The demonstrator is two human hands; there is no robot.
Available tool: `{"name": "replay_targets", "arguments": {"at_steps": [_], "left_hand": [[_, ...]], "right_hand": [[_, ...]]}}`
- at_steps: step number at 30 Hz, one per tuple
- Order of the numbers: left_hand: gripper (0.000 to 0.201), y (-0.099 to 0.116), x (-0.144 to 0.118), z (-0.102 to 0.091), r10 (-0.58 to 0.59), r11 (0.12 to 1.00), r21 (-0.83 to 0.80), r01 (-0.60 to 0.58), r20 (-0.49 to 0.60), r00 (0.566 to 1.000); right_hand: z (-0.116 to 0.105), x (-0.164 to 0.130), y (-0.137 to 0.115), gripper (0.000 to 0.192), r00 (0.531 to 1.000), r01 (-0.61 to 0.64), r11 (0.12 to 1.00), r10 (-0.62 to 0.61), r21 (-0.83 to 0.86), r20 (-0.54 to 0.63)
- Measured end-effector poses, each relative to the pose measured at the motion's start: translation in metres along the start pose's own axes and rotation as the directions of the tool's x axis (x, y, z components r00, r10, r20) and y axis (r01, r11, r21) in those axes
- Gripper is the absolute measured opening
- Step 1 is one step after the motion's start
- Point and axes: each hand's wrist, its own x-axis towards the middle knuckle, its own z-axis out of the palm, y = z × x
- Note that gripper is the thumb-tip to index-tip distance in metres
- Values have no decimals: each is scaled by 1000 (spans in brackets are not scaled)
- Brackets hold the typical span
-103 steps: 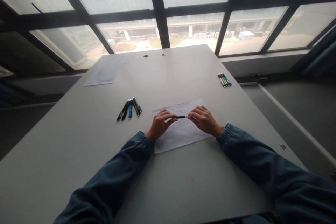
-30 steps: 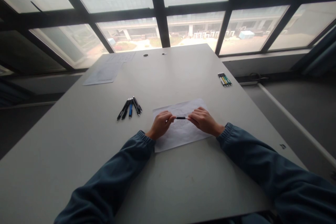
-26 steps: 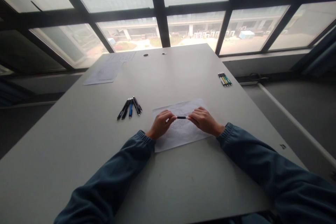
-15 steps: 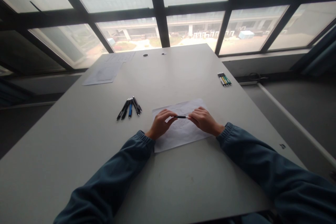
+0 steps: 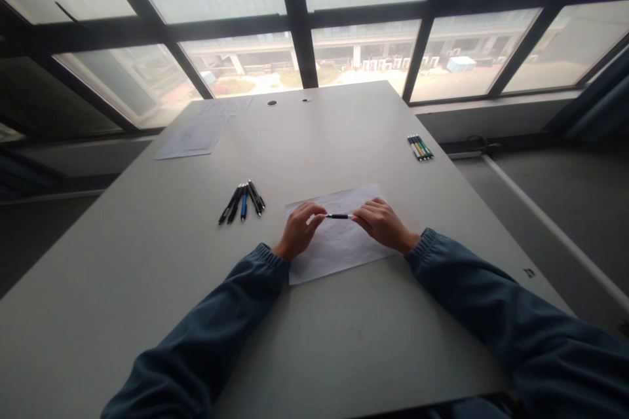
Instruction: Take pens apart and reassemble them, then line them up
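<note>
A black and white pen (image 5: pixel 339 216) lies crosswise between my two hands, above a white sheet of paper (image 5: pixel 334 255) with faint marks. My left hand (image 5: pixel 299 229) pinches its left tip between thumb and fingers. My right hand (image 5: pixel 382 222) is closed around the other, whitish end, which the fingers partly hide. Left of the paper lies a loose fan of several pens (image 5: pixel 244 203), mostly black with one blue.
At the right edge of the white table (image 5: pixel 324 144) lies a row of pens (image 5: pixel 420 148) with coloured barrels. More papers (image 5: pixel 196 134) are at the far left corner. Two round holes are near the far edge, below the windows. A small dark mark (image 5: pixel 529 273) is at the right.
My left hand has slid slightly left along the pen, so more of its left tip shows. My right hand has stayed almost still.
</note>
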Motion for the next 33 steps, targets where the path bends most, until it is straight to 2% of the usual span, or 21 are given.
{"name": "replay_targets", "arguments": {"at_steps": [3,7,12,18,27,33], "left_hand": [[35,0,1,0,15,1000,7,-16,44,999],[40,-1,1,2,33,999,18,-34,44,998],[32,-1,2,2,93,994,50,-95,33,995],[15,-3,2,5,139,990,29,-138,-35,990],[12,-1,1,4,155,988,-13,-155,-15,988],[35,1,1,3,99,994,47,-98,0,995]], "right_hand": [[1,0,0,30,1000,12,1000,-12,-2,7],[2,-1,2,29,999,27,1000,-27,4,25],[1,0,1,29,999,31,1000,-31,0,30],[3,-1,3,27,999,33,999,-33,-4,30],[1,-1,2,29,999,29,1000,-29,3,42],[1,-1,2,29,1000,-5,1000,5,9,15]]}}
